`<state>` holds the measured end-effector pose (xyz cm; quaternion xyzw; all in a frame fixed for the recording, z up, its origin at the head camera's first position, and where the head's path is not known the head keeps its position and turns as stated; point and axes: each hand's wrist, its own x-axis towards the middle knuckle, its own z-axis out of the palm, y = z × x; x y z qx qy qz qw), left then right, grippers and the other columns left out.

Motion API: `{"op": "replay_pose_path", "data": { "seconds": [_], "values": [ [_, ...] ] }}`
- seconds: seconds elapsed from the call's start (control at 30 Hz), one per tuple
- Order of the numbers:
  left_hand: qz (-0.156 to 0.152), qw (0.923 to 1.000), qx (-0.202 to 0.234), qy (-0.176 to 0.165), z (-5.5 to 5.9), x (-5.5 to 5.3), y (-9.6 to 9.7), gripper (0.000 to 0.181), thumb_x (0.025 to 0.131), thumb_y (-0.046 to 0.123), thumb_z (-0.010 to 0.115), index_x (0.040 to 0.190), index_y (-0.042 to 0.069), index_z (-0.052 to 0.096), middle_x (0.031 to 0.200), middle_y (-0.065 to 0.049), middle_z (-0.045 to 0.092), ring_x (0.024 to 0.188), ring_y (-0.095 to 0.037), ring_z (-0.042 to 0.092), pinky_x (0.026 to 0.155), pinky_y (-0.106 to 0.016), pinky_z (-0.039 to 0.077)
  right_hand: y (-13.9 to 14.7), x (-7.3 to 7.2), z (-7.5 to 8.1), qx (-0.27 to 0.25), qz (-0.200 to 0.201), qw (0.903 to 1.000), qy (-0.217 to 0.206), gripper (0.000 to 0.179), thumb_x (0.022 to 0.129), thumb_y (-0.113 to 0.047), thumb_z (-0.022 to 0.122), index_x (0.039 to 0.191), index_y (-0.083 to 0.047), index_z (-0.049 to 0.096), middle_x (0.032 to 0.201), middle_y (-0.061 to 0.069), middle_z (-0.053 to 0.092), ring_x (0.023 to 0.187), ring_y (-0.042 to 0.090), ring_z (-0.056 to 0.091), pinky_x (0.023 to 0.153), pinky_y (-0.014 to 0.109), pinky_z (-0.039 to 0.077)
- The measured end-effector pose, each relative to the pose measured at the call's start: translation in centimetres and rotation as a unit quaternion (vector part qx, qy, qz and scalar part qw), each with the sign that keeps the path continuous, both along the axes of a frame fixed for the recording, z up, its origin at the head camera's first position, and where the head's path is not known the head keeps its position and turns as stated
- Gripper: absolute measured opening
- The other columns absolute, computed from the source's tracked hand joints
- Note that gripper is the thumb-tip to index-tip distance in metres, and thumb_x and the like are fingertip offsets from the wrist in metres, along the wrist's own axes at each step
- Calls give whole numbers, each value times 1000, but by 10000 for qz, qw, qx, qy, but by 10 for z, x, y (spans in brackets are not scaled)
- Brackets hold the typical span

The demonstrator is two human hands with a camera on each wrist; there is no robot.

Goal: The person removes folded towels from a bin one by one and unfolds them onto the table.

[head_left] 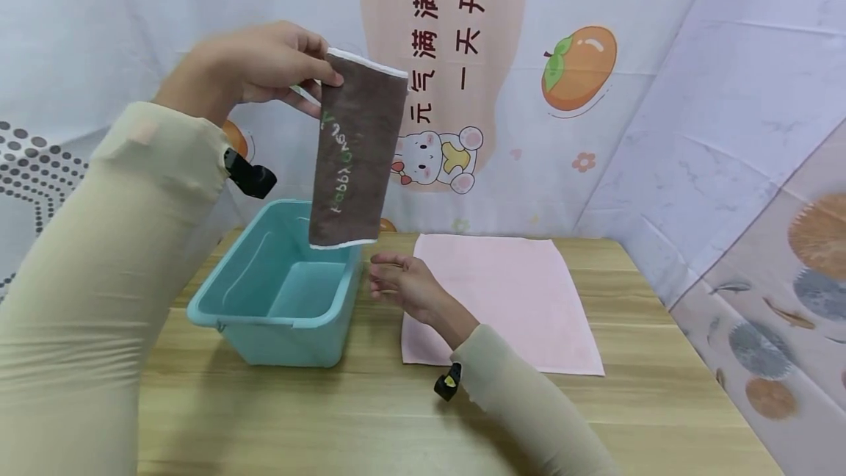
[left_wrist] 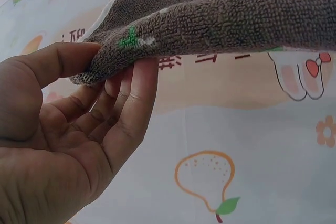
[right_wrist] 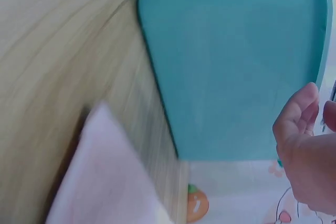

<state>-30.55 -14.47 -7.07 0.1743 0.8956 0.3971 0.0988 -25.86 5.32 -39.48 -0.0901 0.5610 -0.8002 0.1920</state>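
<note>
My left hand (head_left: pixel 274 61) is raised and pinches the upper left edge of a brown towel (head_left: pixel 360 167) between thumb and fingers. The towel hangs down in a narrow rectangle, with white edges and white and green lettering. Its lower end is in front of the back right rim of a teal plastic basin (head_left: pixel 284 344). In the left wrist view the terry towel (left_wrist: pixel 226 22) shows a green embroidered patch near the thumb. Just right of the basin, my right hand (head_left: pixel 413 289) is held with loosely bent fingers and nothing in them. A pink towel (head_left: pixel 509 300) lies spread flat beneath and beyond it.
The basin and pink towel stand on a wooden table (head_left: pixel 317 417). Behind rises a printed cloth backdrop (head_left: pixel 648 13) with fruit, a rabbit and characters. Another patterned cloth (head_left: pixel 760 300) borders the right side of the table.
</note>
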Motion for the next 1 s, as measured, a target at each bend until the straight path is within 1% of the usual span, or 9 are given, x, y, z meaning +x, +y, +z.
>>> {"op": "replay_pose_path", "data": {
  "seconds": [0.17,0.23,0.37,0.47,0.63,0.77,0.87,0.93,1.0],
  "values": [
    [-131,9992,330,-172,-10,-2,14,26,104,21,60,120,2,51,125,-10,55,105,-23,59,87,-35,59,24,0,-6,332,-197,9992,66,31,101,-1,58,132,5,55,94,8,65,81,17,65,87,38,58],
    [-165,9986,455,-229,-15,-3,19,26,104,20,60,121,2,52,125,-10,56,105,-23,61,87,-35,59,35,-1,-8,436,-317,9985,90,31,102,0,57,132,5,55,92,8,65,82,18,65,86,38,58],
    [-349,9966,670,-338,-23,-6,29,25,105,17,59,125,2,53,124,-12,57,103,-22,64,87,-36,59,54,-4,-11,673,-603,9958,112,31,102,2,56,133,5,56,95,8,65,83,18,66,80,33,58],
    [-423,9950,810,-412,-28,-7,35,25,105,15,58,126,4,53,124,-12,57,103,-22,63,88,-37,59,68,-5,-12,951,-777,9922,227,31,102,1,56,132,5,56,97,9,65,84,17,66,78,31,59],
    [-341,9920,1088,-541,-41,-7,40,24,104,14,60,126,5,53,122,-12,58,98,-21,61,87,-36,59,92,-9,-15,1535,-926,9826,487,28,101,0,57,128,5,59,98,10,67,84,18,67,79,34,60],
    [-438,9875,1378,-627,-53,-5,48,21,104,12,59,121,3,52,118,-13,59,88,-18,58,84,-34,60,115,-12,-19,2013,-1083,9707,746,27,100,2,56,126,7,60,100,16,68,83,19,67,80,37,61],
    [-566,9853,1483,-630,-62,-4,58,18,104,11,58,120,3,51,116,-15,61,87,-19,61,81,-33,61,136,-13,-20,2422,-1230,9567,1043,27,99,3,56,125,9,60,100,17,68,84,19,67,80,38,61],
    [-637,9840,1538,-641,-67,-3,66,18,104,10,57,120,2,51,117,-16,61,90,-21,64,82,-34,61,148,-12,-18,2716,-1310,9449,1275,26,99,5,57,124,12,60,100,21,67,86,23,67,82,42,61],
    [-682,9824,1603,-665,-73,-1,73,18,104,10,57,119,3,52,117,-17,62,93,-24,66,81,-36,61,163,-14,-21,3097,-1358,9273,1605,26,99,4,59,123,13,60,100,22,67,87,27,68,82,43,61]
  ]
}}
